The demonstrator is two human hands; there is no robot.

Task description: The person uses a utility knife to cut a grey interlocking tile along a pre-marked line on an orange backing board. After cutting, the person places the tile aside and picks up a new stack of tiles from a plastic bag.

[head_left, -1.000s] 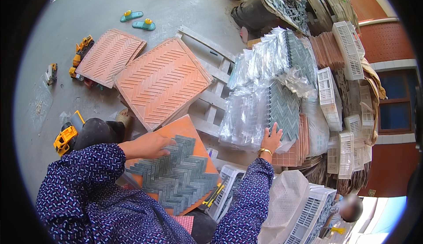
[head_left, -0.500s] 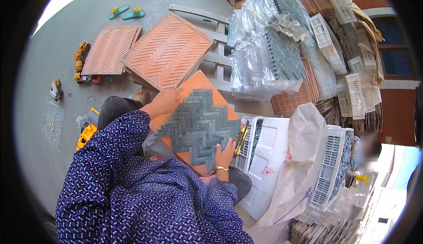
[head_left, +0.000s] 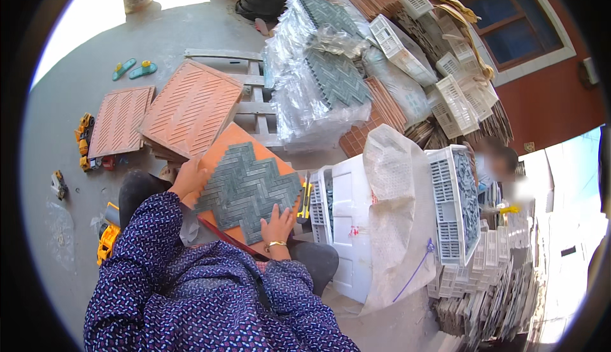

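Note:
A herringbone sheet of dark grey-green mosaic tile (head_left: 245,183) lies on an orange board (head_left: 235,137) at my lap. At the board's left edge is my left hand (head_left: 189,179), its fingers bent over the rim beside the mosaic and the thumb side partly hidden. My right hand (head_left: 277,226), with a gold bracelet at the wrist, rests on the mosaic's lower right part with fingers spread. A yellow-and-black utility knife (head_left: 305,200) is just right of the board, near a white crate (head_left: 321,204).
Stacked orange herringbone molds (head_left: 191,107) stand ahead on the left, by a pallet (head_left: 256,107). Plastic-wrapped mosaic sheets (head_left: 299,91) are piled beyond. A crate of tile pieces (head_left: 449,183) is at right, near another person (head_left: 499,161). Toy trucks (head_left: 108,242) and slippers (head_left: 143,69) lie left.
The view has swung rightward, so the scene sits farther left. My left hand has slid down the board's left edge. My right hand stays on the mosaic's lower right, fingers more spread.

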